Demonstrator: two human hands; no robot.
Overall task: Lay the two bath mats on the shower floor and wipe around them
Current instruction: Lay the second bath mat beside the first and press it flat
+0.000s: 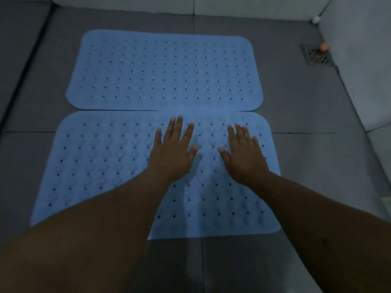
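Two light blue bath mats with rows of small holes lie flat on the grey tiled shower floor [306, 115]. The far mat [165, 70] sits toward the back wall. The near mat [95, 161] lies just in front of it, their long edges touching or slightly overlapping. My left hand [172, 153] rests palm down, fingers spread, on the upper middle of the near mat. My right hand [243, 153] lies flat beside it, a little to the right, holding nothing. My forearms hide part of the near mat's front edge.
A square metal drain grate [317, 57] is set in the floor at the back right, with a small orange object [323, 46] on it. A small white object [315, 19] sits in the back right corner. Pale walls bound the floor at the back and right.
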